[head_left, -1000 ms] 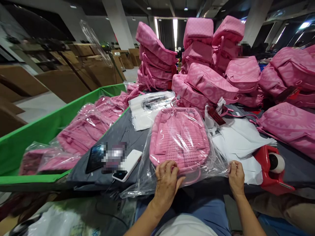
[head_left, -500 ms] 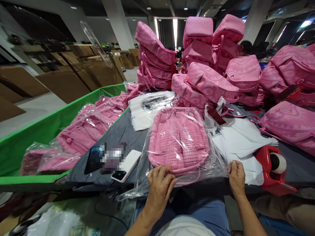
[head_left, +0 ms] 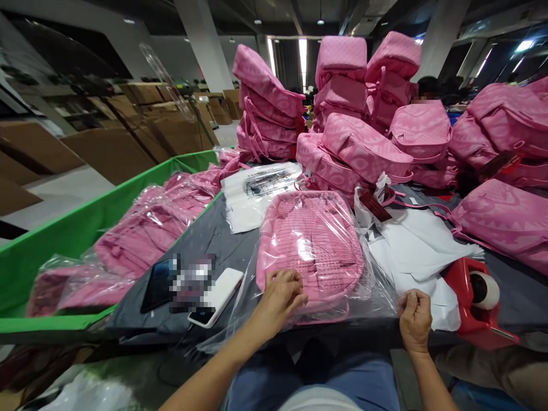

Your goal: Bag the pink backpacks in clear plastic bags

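Lt-grey pillars (head_left: 203, 45), dk ceiling (head_left: 280, 11), narrow brt windows (head_left: 303, 57)

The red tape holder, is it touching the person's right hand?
Apart. The head view shows white paper in the gap between the right hand and the red tape holder.

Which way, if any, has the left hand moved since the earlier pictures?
Yes: the left hand moved forward, away from the near edge of the table.
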The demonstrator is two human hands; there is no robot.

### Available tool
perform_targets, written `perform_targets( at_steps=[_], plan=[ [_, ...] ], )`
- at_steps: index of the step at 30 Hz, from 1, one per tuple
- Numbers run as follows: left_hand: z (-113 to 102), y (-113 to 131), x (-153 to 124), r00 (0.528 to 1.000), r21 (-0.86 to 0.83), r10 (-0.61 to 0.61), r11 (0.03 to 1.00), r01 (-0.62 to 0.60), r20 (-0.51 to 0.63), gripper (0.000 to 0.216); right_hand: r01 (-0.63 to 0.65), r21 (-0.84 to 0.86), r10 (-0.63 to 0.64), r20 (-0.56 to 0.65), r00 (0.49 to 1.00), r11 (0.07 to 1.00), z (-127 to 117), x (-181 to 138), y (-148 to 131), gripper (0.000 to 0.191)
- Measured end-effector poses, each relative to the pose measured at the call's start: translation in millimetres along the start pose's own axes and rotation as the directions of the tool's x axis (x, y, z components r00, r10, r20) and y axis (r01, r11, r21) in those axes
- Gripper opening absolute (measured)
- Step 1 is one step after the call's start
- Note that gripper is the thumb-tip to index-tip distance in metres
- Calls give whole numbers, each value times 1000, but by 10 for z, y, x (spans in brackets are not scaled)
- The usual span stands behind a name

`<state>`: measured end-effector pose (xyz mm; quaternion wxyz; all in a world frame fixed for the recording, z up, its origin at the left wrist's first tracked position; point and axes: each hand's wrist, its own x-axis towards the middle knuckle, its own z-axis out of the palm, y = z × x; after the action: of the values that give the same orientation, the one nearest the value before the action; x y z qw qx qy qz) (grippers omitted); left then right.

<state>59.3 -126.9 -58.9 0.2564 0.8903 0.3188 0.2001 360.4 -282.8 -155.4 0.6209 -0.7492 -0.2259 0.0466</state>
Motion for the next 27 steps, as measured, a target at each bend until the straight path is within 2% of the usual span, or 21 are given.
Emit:
perform_targets(
  at_steps=[3, 6, 8, 13, 16, 20, 23, 25, 27],
  plan=[
    [30, -134, 111, 992, -139, -44, 988, 61, 120, 26, -77, -63, 85, 152, 985, 995, 68, 115, 47, 68],
    [47, -197, 150, 985, -208, -54, 974, 87, 162, 31, -156, -84, 174, 289, 941, 984, 118, 193, 84, 65],
    [44, -202, 154, 982, -245, -60, 964, 104, 180, 34, -167, -76, 182, 299, 937, 983, 109, 200, 86, 61],
    [29, -195, 153, 978, -378, -67, 915, 140, 200, 34, -72, -141, 98, 182, 978, 987, 20, 163, 46, 54],
    [46, -217, 152, 976, -394, -75, 907, 151, 203, 33, -71, -194, 116, 234, 965, 978, 68, 207, 46, 53],
    [101, -261, 149, 981, -344, -77, 929, 135, 175, 34, -111, -181, 165, 314, 935, 977, 163, 306, 33, 58],
    [134, -287, 146, 984, -309, -68, 944, 117, 165, 35, -90, -185, 135, 249, 959, 979, 29, 318, -44, 60],
    [141, -296, 143, 985, -296, -63, 949, 109, 163, 35, -35, -204, 63, 133, 989, 978, -211, 286, -106, 60],
    [138, -302, 140, 985, -295, -50, 950, 98, 165, 36, 33, -263, -32, 7, 999, 964, -550, 253, -148, 57]
  ],
)
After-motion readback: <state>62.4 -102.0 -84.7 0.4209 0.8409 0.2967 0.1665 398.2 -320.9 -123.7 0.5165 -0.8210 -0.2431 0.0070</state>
